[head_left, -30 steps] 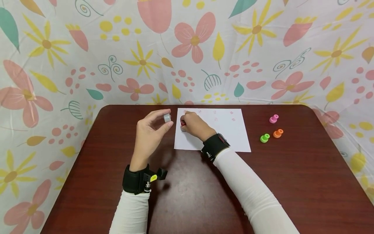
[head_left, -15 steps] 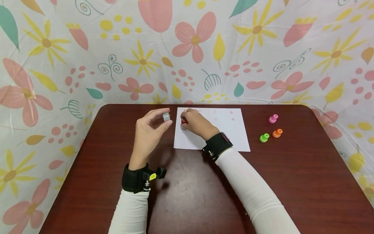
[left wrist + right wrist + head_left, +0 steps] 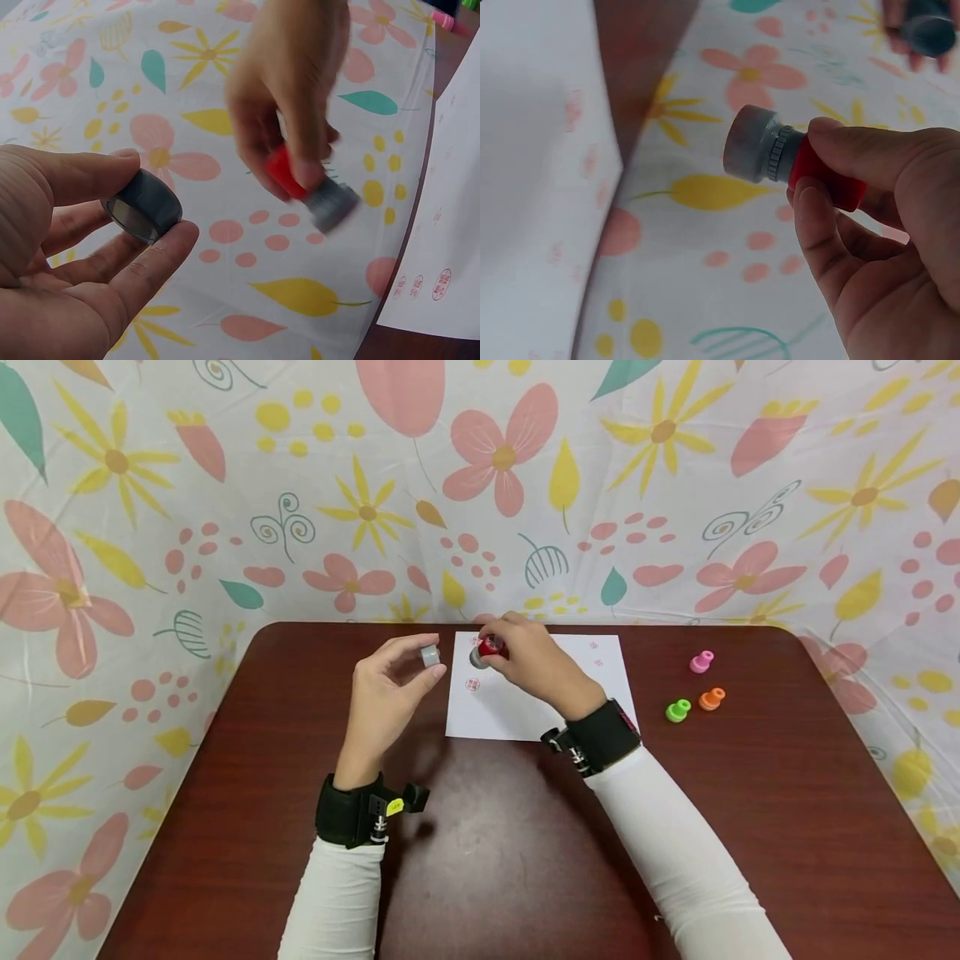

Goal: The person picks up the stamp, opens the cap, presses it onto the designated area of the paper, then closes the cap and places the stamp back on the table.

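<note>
A red-handled stamp (image 3: 821, 171) with a grey end is pinched between the thumb and fingers of my right hand (image 3: 551, 668). It is tilted and raised, with its grey face pointing toward the left. My left hand (image 3: 386, 693) holds a small grey hollow cap (image 3: 142, 206) between thumb and fingertips, its opening showing in the left wrist view. In the head view the stamp overlaps the top left of a white sheet of paper (image 3: 517, 714). A round red imprint (image 3: 472, 685) shows on the paper's left side, with several fainter red marks along its upper part.
To the right of the paper, three small knobbed pieces stand on the dark wooden table (image 3: 465, 860): one pink (image 3: 702, 662), one orange (image 3: 712, 698) and one green (image 3: 678, 711). A flowered cloth (image 3: 450, 485) hangs behind the table.
My right hand has lifted the stamp off the paper and moved it up and right, uncovering the round red imprint. The left hand with the cap has stayed nearly in place.
</note>
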`<state>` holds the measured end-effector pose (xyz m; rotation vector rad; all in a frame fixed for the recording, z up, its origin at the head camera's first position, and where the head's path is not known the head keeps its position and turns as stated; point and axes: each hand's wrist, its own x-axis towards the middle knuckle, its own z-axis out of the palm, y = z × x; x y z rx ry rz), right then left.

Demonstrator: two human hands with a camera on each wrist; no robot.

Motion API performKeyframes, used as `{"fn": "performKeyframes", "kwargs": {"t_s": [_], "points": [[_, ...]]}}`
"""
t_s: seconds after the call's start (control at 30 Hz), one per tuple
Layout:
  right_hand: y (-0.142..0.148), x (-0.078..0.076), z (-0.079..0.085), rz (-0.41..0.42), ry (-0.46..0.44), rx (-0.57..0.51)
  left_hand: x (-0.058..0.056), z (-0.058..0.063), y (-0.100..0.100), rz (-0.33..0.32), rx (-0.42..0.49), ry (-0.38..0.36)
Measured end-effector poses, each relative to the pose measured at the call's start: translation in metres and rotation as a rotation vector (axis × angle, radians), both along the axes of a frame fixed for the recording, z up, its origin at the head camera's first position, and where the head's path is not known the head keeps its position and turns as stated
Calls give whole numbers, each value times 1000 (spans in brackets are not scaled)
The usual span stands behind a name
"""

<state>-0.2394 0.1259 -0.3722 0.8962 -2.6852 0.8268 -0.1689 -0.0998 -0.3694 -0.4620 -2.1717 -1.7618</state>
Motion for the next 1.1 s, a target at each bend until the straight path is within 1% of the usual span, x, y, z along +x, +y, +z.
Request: {"fn": "performKeyframes", "kwargs": {"t_s": [0.17, 0.23, 0.33, 0.43, 0.53, 0.67, 0.77, 0.97, 1.1], "points": [[15, 22, 14, 15, 93, -85, -1, -1, 5, -33, 38, -4], [20, 32, 17, 15, 110, -116, 0, -1, 8, -51, 57, -5], [26, 45, 21, 9, 103, -174, 0, -1, 11, -80, 91, -1], [30, 57, 24, 4, 68, -257, 1, -1, 15, -115, 129, 14], [32, 66, 24, 3, 39, -330, 2, -1, 18, -152, 162, 27], [33, 74, 23, 28, -7, -437, 4, 0, 21, -203, 183, 34], [32, 79, 22, 48, -40, -497, 6, 1, 24, -240, 187, 44], [31, 85, 20, 75, -45, -520, 9, 2, 28, -307, 202, 70], [30, 86, 20, 87, -29, -521, 10, 3, 29, -335, 220, 67]]}}
